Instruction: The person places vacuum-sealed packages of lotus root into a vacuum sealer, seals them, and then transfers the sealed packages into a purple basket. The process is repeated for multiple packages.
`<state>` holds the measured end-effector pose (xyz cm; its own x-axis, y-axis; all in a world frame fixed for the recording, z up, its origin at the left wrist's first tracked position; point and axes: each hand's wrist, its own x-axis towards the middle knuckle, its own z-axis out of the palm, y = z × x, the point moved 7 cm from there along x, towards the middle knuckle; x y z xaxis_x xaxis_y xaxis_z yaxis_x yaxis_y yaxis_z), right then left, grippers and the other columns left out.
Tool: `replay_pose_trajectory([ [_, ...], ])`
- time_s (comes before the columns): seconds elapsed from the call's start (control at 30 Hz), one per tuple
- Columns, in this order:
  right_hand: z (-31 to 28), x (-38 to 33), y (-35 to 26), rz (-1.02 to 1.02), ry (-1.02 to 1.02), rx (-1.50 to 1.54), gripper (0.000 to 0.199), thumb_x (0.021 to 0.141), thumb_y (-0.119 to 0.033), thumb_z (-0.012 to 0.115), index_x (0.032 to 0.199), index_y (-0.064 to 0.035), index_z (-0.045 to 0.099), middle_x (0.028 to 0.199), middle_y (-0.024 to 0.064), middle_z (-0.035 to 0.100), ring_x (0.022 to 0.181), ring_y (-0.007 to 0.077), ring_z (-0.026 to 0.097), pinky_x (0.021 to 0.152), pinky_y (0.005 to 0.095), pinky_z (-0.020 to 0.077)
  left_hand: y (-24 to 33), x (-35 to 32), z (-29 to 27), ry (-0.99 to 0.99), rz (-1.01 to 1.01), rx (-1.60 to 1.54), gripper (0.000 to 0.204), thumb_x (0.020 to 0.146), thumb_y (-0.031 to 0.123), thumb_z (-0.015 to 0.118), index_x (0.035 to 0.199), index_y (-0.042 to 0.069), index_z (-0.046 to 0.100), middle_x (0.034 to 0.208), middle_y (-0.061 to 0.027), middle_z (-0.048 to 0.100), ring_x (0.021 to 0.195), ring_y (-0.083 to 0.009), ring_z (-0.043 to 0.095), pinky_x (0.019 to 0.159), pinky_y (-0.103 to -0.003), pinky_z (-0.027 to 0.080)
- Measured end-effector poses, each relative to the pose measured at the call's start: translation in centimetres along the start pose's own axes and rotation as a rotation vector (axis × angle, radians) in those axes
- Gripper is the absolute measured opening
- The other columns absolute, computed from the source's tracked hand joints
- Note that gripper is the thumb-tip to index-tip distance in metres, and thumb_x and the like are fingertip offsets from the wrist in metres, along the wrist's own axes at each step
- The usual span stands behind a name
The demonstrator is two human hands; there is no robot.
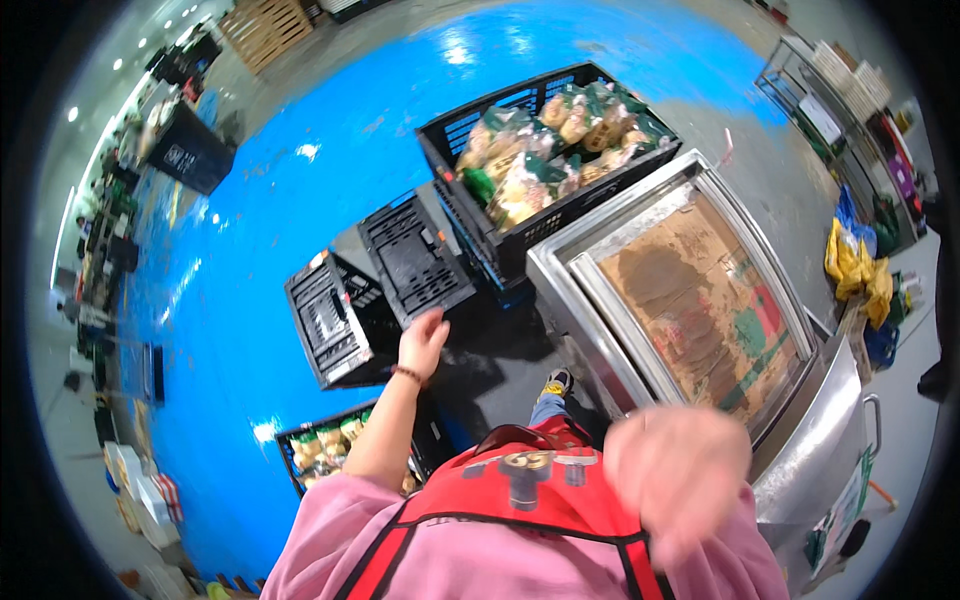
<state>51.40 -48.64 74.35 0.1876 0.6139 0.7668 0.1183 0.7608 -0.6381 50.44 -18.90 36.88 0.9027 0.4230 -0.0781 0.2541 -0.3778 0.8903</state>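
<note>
My left hand reaches forward with a beaded bracelet at its wrist, fingers loosely extended and nothing seen in them. It is nearest to a black folded plastic crate; I cannot tell whether they touch. Beside that stands another black plastic crate. Close in front of my chest is my right hand, smeared by motion, its fingers unclear. Ahead, a large black crate holds several clear bags of pale produce with green on them.
To the right stands a metal-framed table with stained cardboard on top. A lower crate with bagged produce sits at my left. Farther off are a dark bin, a wooden pallet and a wire shelf. The floor is shiny blue.
</note>
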Motion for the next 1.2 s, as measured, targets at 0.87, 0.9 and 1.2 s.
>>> replay_pose_trajectory([
  [0.87,-15.6,-38.1,8.6,1.037,1.819,-0.520,0.020,0.084,-0.009,0.057,0.102,0.0007,0.060,0.072,0.0006,0.057,0.065,0.0073,0.051,0.061,0.0251,0.0437,-12.9,49.4,23.3,-0.502,-0.439,-0.249,0.007,0.088,0.017,0.065,0.092,0.012,0.062,0.079,0.0026,0.060,0.066,-0.0100,0.056,0.056,-0.023,0.044],
  [0.9,-15.8,-37.7,9.0,1.000,1.829,-0.494,0.020,0.084,-0.009,0.057,0.101,0.0008,0.060,0.072,0.0007,0.057,0.065,0.0073,0.051,0.061,0.0254,0.0437,-11.9,50.6,21.2,-0.477,-0.341,-0.210,0.007,0.089,0.019,0.064,0.089,0.014,0.060,0.075,0.0036,0.058,0.063,-0.0093,0.053,0.053,-0.022,0.042],
  [1.2,-16.7,-36.2,11.0,1.021,1.829,-0.538,0.019,0.084,-0.011,0.058,0.099,-0.0001,0.062,0.066,-0.0009,0.055,0.060,0.0070,0.049,0.056,0.0253,0.0415,5.8,37.7,18.5,-0.628,-0.225,-0.360,0.021,0.084,-0.003,0.060,0.082,0.013,0.047,0.076,0.0025,0.054,0.068,-0.0094,0.052,0.064,-0.022,0.042],
])
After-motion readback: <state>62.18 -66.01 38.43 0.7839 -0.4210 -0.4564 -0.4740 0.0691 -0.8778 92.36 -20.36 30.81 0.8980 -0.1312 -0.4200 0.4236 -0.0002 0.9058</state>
